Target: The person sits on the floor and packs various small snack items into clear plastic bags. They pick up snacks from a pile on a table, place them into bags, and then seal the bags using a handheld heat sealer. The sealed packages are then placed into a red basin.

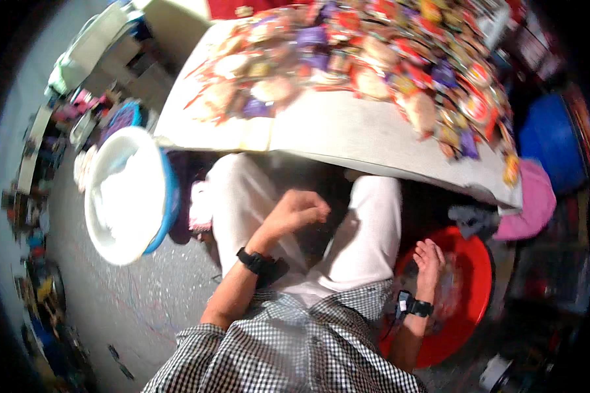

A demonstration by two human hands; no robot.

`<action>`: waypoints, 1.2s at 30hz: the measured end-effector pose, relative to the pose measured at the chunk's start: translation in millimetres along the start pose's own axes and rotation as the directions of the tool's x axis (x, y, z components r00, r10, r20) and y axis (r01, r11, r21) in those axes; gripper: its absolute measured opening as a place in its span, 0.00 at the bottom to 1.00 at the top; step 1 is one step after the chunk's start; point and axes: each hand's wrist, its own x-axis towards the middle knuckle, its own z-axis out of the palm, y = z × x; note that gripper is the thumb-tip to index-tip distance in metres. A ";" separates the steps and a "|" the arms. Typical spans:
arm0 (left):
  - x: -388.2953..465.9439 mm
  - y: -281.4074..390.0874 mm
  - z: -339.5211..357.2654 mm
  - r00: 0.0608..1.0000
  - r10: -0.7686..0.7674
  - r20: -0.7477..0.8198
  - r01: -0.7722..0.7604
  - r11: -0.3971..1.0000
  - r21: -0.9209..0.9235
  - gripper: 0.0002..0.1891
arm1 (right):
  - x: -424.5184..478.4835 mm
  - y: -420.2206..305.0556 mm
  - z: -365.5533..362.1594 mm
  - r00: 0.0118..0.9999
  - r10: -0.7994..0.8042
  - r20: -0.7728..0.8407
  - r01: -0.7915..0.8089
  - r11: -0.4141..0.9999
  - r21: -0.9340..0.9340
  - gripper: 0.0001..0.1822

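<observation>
My left hand (297, 212) hovers over my lap, its fingers curled in; nothing shows in it. My right hand (428, 258) is over a red plastic basin (477, 290) at my right side, fingers loosely bent and nothing visible in them. Inside that basin lie clear, crumpled-looking items, too blurred to name. Before me stands a table with a pale cover (319, 127). Small packets in clear, red, purple and yellow wrapping (373, 54) are heaped across it. Neither hand touches the packets.
Left of my knees stands a white basin (91, 211) with bright white contents, against a blue tub (169, 196). A pink cloth-like item (533, 201) hangs by the table's right corner, near a large blue container (550, 142). Clutter lines the left wall.
</observation>
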 end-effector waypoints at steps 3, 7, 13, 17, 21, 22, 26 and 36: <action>-27.4 16.2 -10.2 0.997 0.073 -0.031 -0.077 0.985 -0.154 0.07 | -4.1 -30.7 38.4 0.986 -0.103 0.132 0.115 0.990 -0.083 0.20; -78.2 23.7 -36.4 0.960 0.086 -0.266 -0.127 0.982 -0.141 0.06 | -18.9 -51.9 85.3 0.950 -0.158 0.268 0.210 0.961 -0.177 0.18; -160.7 -20.6 -95.2 0.744 0.057 -0.666 -0.199 0.970 -0.139 0.07 | -27.1 -51.0 114.4 0.903 -0.252 0.348 0.385 0.835 -0.393 0.17; -194.0 -34.8 -106.5 0.667 0.035 -0.744 -0.256 0.949 -0.184 0.08 | -32.0 -52.1 118.0 0.903 -0.233 0.362 0.371 0.848 -0.378 0.17; -223.8 -1.9 -112.7 0.617 0.033 -0.786 -0.176 0.980 -0.098 0.07 | -18.4 -41.4 115.6 0.908 -0.215 0.360 0.352 0.858 -0.374 0.16; -232.5 9.0 -118.8 0.596 0.050 -0.801 -0.131 0.991 -0.035 0.09 | -17.6 -40.6 116.6 0.903 -0.224 0.366 0.373 0.832 -0.410 0.16; -264.6 47.0 -172.4 0.453 0.172 -0.875 0.045 0.975 0.215 0.13 | -19.0 -40.3 122.4 0.883 -0.270 0.384 0.447 0.736 -0.509 0.16; -245.4 23.8 -322.9 0.427 0.159 -0.890 0.646 0.635 0.424 0.18 | -17.5 -33.4 124.2 0.859 -0.313 0.406 0.493 0.722 -0.486 0.16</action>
